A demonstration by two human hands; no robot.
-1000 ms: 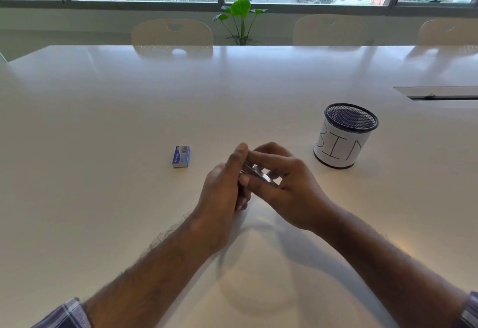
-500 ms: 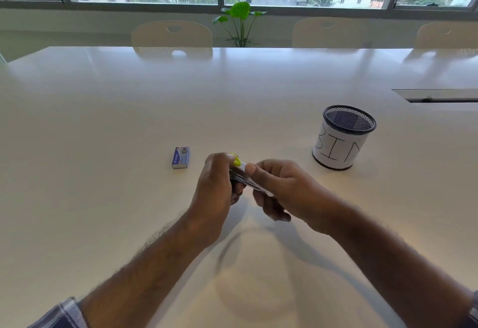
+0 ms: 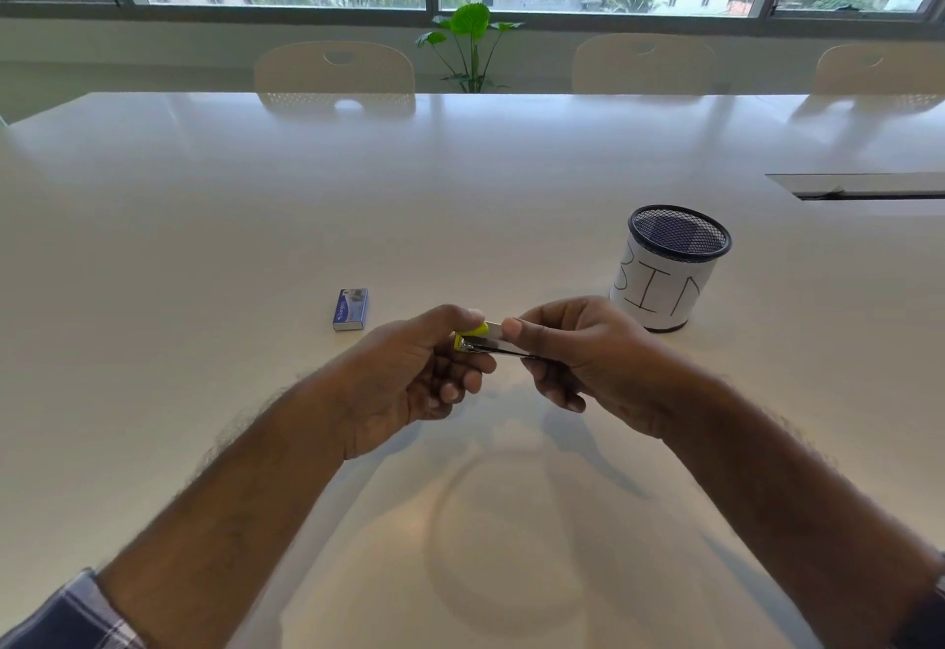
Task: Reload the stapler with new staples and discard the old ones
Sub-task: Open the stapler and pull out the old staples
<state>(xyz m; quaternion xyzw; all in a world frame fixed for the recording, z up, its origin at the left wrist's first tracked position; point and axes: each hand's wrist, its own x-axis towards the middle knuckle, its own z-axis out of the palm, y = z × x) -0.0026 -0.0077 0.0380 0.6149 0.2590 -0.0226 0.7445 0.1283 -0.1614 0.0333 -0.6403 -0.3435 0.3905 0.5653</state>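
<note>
A small metal stapler (image 3: 486, 340) with a yellow-green end is held just above the white table (image 3: 255, 218), between both hands. My left hand (image 3: 409, 382) pinches its yellow-green end with thumb and fingers. My right hand (image 3: 578, 357) grips the other end, thumb on top. Much of the stapler is hidden by my fingers. A blue staple box (image 3: 351, 309) lies closed on the table to the left of my hands. A black mesh cup (image 3: 667, 267) wrapped in white paper marked BIN stands to the right, beyond my right hand.
A recessed cable slot (image 3: 864, 186) sits in the table at the far right. Cream chairs (image 3: 335, 73) line the far edge, with a green plant (image 3: 468, 42) by the window behind them.
My hands have drawn slightly apart, exposing the stapler's yellow-green end and metal body, which were covered a second ago. The box and bin have not moved.
</note>
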